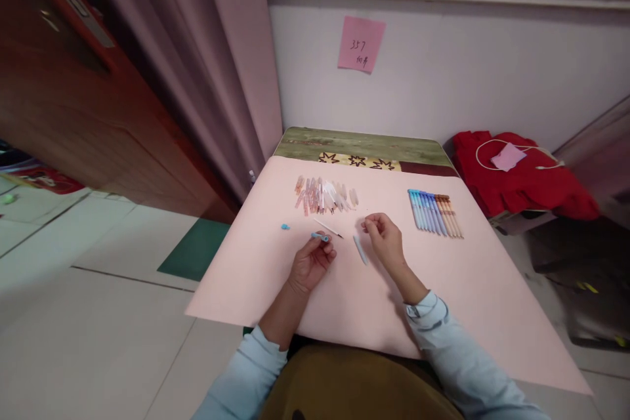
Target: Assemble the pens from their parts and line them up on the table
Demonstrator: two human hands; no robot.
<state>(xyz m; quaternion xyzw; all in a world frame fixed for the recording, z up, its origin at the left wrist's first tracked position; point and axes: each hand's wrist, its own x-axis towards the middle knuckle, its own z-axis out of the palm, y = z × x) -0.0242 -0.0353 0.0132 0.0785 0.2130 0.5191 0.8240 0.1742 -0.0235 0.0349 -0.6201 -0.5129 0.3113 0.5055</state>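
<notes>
Two bare hands work above a pink sheet spread over a bench. The left hand, palm turned up, pinches a short blue pen part between thumb and fingers, the remaining fingers loosely curled. The right hand is partly closed, thumb and forefinger drawn near each other (whether anything small lies between them cannot be told).

Between and just beyond the hands, a slim white refill with a dark tip lies aslant on the sheet, close to the left fingertips. A pale blue barrel lies beside the right hand, on its inner side. Farther left, a small blue piece rests apart.

Beyond the refill is a loose heap of pen parts, pinkish, clear and white, many overlapping. To the right, well apart from the heap, a neat row of pens runs from light blue through violet-blue to brown.

At the far edge, the greenish top of the bench shows past the sheet. A pink note (handwritten, with "357") is fixed to the pale wall; red cloth lies to the right of the bench.
</notes>
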